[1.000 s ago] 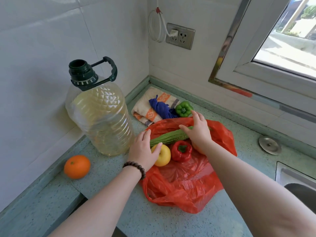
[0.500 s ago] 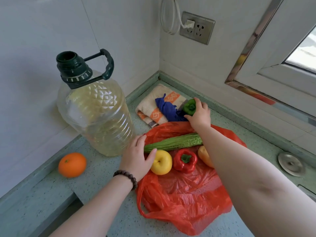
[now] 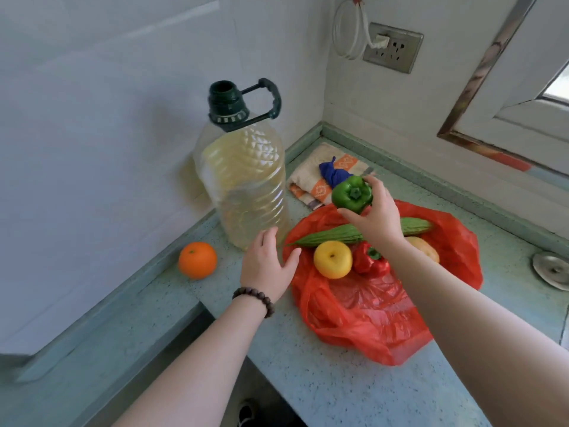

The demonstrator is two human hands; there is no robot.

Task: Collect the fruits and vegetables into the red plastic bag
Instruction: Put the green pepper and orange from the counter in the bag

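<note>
My right grip point(image 3: 374, 217) holds the green pepper point(image 3: 352, 194) above the red bag point(image 3: 369, 309); left grip point(image 3: 267, 263) spread wide beside the oil bottle point(image 3: 243, 180), orange point(image 3: 197, 259) apart.

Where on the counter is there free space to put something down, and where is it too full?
Free: the counter strip before the red plastic bag, and the patch between the orange and the left hand. Crowded: the corner with oil bottle, folded towel and bag.

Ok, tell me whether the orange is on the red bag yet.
No, the orange sits on the counter left of the oil bottle, apart from the red bag.
</note>
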